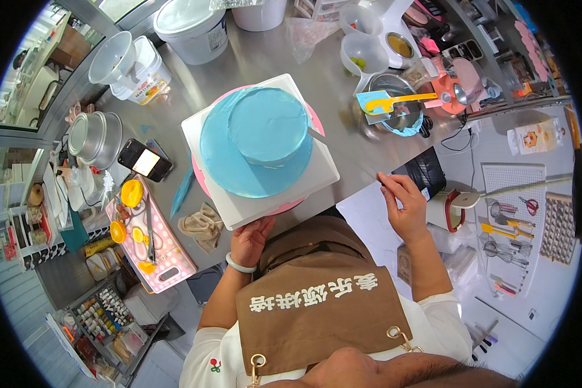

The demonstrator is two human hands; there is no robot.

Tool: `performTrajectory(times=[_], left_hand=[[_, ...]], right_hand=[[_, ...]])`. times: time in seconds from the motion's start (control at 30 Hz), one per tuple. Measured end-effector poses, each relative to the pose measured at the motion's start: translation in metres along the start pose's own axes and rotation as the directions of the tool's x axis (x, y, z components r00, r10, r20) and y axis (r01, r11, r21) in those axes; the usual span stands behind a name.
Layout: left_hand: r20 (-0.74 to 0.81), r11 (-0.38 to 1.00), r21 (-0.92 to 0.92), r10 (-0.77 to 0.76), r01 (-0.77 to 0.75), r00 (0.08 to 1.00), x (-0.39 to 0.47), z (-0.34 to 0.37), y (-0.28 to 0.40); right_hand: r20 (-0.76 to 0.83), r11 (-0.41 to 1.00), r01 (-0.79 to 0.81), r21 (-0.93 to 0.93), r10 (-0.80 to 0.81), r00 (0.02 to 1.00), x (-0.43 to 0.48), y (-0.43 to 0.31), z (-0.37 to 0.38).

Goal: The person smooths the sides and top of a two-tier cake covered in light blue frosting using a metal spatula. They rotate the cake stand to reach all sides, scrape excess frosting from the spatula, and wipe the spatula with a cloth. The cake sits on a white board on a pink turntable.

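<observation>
A two-tier cake point(267, 123) coated in smooth light-blue frosting stands before me on a white square board point(315, 172). Beneath the board, parts of a round pink turntable point(315, 116) show. My right hand point(405, 206) grips a long metal palette knife point(342, 151), its thin blade reaching to the right side of the upper tier. At the board's near corner is my left hand point(252, 240), palm turned up and fingertips partly hidden by the board's edge; whether it grips anything there is unclear.
Left on the steel table point(194, 77) lie a crumpled cloth point(202, 228), a blue-smeared scraper point(182, 191), a phone point(145, 161) and a pink cutting board point(177, 257) with cut fruit and a knife. A metal bowl point(393, 85) holds a yellow spatula point(393, 103) across it at right.
</observation>
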State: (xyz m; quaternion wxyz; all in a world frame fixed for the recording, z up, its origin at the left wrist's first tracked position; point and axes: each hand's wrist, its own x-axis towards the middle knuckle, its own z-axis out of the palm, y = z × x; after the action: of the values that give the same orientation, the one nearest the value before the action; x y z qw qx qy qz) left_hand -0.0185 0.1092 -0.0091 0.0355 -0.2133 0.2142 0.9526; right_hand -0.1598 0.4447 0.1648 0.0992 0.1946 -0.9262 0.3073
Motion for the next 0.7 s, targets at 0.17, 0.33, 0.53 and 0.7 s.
performTrajectory(times=[0.17, 0.33, 0.53, 0.7], left_hand=[[0.000, 1.000, -0.005, -0.007, 0.007, 1.000, 0.000, 0.006, 0.001], [-0.027, 0.999, 0.010, -0.032, 0.032, 0.999, 0.000, 0.013, 0.003], [-0.085, 0.997, 0.042, -0.053, 0.057, 0.995, -0.001, 0.017, 0.004], [-0.072, 0.995, 0.075, -0.060, 0.065, 0.996, 0.000, 0.014, 0.001]], right_hand=[[0.002, 1.000, 0.007, -0.016, -0.007, 1.000, 0.001, 0.001, 0.001], [0.011, 1.000, 0.019, -0.014, -0.018, 1.000, 0.001, -0.001, 0.000], [0.008, 0.998, 0.045, -0.043, -0.045, 0.999, 0.000, -0.001, -0.001], [0.016, 0.999, 0.031, -0.031, -0.031, 0.999, -0.002, -0.003, -0.002]])
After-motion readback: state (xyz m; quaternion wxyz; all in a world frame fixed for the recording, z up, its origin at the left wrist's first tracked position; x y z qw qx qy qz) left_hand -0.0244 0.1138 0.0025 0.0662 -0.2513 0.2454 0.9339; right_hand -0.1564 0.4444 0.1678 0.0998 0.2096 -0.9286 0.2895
